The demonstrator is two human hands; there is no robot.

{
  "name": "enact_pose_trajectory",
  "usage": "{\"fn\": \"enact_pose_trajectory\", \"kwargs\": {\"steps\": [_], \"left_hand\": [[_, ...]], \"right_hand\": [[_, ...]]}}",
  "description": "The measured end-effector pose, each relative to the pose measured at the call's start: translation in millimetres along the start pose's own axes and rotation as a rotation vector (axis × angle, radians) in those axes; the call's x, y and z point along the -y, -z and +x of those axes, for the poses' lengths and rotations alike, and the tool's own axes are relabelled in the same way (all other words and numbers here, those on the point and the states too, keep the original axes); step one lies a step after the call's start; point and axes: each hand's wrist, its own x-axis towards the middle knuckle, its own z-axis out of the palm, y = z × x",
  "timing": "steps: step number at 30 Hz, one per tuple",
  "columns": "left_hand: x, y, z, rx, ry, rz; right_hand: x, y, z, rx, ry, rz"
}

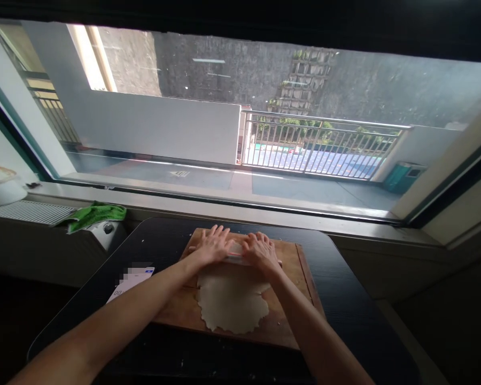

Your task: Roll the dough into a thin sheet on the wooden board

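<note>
A rolling pin (235,251) lies across the far part of a flattened sheet of dough (232,302). Over the pin's left part is my left hand (215,246), its fingers reaching forward across it. My right hand (260,248) grips the right part, fingers bent over the far side. Between the hands a pale stretch of the roller shows, and a handle end sticks out beyond each hand. The dough is pale and thin with a ragged near edge. Beneath it is a wooden board (292,262); my palms hide much of the pin.
The board lies on a black table (328,267) with rounded corners. A phone (132,280), partly pixelated, is left of my left forearm. A green cloth (98,215) hangs over a white unit beside the window. At far left stands a white pot-like container (2,187).
</note>
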Motion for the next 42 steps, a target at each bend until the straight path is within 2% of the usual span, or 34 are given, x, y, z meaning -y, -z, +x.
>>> {"fn": "enact_pose_trajectory", "kwargs": {"steps": [2, 4, 9, 11, 13, 15, 17, 19, 24, 26, 28, 30, 33, 35, 39, 42], "left_hand": [[3.7, -10.3, -16.2, -0.057, -0.053, 0.007], [3.5, -12.3, -21.0, -0.115, -0.046, 0.016], [-6.7, 16.1, 17.7, -0.184, 0.083, 0.029], [-8.3, 23.0, 25.0, -0.191, 0.114, 0.018], [-6.7, 19.2, 16.5, -0.156, 0.108, -0.007], [-3.7, 7.2, -1.7, -0.108, 0.058, -0.032], [-1.6, -4.1, -16.6, -0.12, -0.002, -0.029], [-1.6, -6.0, -17.5, -0.144, -0.01, -0.016], [-9.0, 26.1, 24.6, -0.097, 0.178, 0.001], [-11.0, 33.1, 29.5, -0.078, 0.204, 0.01], [-9.8, 27.3, 19.0, -0.058, 0.16, 0.004], [-6.3, 12.7, 0.3, -0.044, 0.083, -0.014], [-2.1, -3.1, -16.2, -0.099, 0.003, -0.025], [-2.1, 0.4, -7.9, -0.128, 0.028, -0.017], [-5.8, 24.0, 29.5, -0.086, 0.165, -0.005], [-5.7, 25.8, 31.3, -0.073, 0.183, -0.005]], "right_hand": [[-4.0, -8.7, -11.1, -0.035, 0.086, -0.027], [-6.3, -12.2, -10.8, -0.091, 0.116, -0.048], [-1.0, 2.9, 32.6, -0.053, -0.021, -0.021], [1.6, 6.5, 38.8, -0.027, -0.065, -0.015], [1.2, 2.2, 28.6, -0.007, -0.054, -0.016], [-2.6, -8.0, 9.1, -0.003, 0.003, -0.036], [-7.3, -17.4, -5.9, -0.047, 0.064, -0.086], [-9.0, -19.9, -5.6, -0.09, 0.08, -0.118], [-0.8, -1.2, 44.0, -0.07, -0.078, -0.097], [-0.9, 1.1, 51.8, -0.085, -0.108, -0.098], [-5.9, -5.7, 42.9, -0.086, -0.064, -0.113], [-13.3, -17.4, 24.2, -0.066, 0.014, -0.133], [-18.7, -26.4, 5.7, -0.088, 0.105, -0.165], [-15.2, -20.5, 12.7, -0.115, 0.1, -0.165], [-2.6, 1.0, 50.4, -0.075, -0.064, -0.106], [-2.7, 1.1, 54.6, -0.044, -0.093, -0.093]]}}
